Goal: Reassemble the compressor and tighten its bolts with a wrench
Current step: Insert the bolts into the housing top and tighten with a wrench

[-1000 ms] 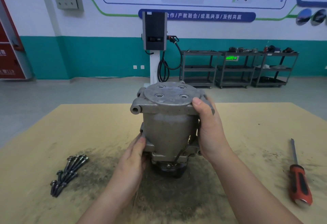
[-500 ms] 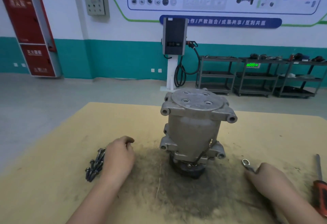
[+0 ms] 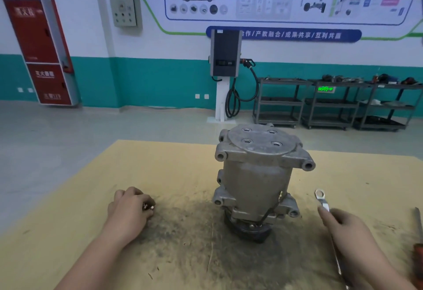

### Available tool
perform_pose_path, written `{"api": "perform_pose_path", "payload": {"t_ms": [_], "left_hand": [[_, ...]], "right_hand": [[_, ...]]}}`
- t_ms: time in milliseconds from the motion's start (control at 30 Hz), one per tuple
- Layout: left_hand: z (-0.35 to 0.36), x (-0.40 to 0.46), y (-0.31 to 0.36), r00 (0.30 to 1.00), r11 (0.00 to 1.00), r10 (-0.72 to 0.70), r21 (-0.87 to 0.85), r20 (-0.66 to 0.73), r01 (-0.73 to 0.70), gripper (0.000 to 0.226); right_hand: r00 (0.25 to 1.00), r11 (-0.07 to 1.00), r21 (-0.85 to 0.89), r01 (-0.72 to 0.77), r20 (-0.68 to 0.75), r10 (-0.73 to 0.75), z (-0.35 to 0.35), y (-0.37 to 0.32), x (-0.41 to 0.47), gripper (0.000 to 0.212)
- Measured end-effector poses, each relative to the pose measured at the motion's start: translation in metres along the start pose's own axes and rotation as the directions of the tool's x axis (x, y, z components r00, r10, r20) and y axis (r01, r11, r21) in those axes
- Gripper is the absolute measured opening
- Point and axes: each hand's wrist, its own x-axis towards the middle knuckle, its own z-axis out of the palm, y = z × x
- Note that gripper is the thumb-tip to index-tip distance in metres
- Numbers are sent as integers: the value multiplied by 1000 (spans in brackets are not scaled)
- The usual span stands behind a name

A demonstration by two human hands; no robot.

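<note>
Right hand (image 3: pixel 343 228): near right, fingers curled around a wrench (image 3: pixel 322 201), ring end pointing away.
Left hand (image 3: pixel 130 207): near left, curled over bolts (image 3: pixel 148 206), mostly hidden.
Compressor (image 3: pixel 258 175): upright between the hands, on the stained tan table (image 3: pixel 160 163), untouched.
Screwdriver (image 3: pixel 417 232): far right edge.
Charging station (image 3: pixel 225 53): against the back wall.

Red-handled screwdriver (image 3: pixel 418 250) at right edge on tan surface (image 3: pixel 160 166). Background: charger post (image 3: pixel 225 53) centre, red cabinet (image 3: pixel 39 49) upper left, shelving carts (image 3: pixel 332 104) right.

Grey compressor (image 3: pixel 257 175) stands upright on the stained mat, ring-end wrench (image 3: pixel 322 200) right, bolts (image 3: pixel 148 206) left.
</note>
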Motion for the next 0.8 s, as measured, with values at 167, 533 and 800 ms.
{"api": "perform_pose_path", "payload": {"t_ms": [167, 533, 800], "left_hand": [[-20, -7, 20, 984, 940, 99, -311, -149, -142, 18], [-132, -31, 188, 882, 410, 251, -781, -399, -470, 14], [-127, -24, 187, 739, 598, 373, -464, -561, -654, 23]], "right_hand": [[995, 706, 703, 82, -14, -101, -25, -70, -16, 40], [940, 184, 982, -35, 95, -327, -49, -165, -26, 21], [968, -19, 989, -146, 139, -209, -39, -160, -14, 18]]}}
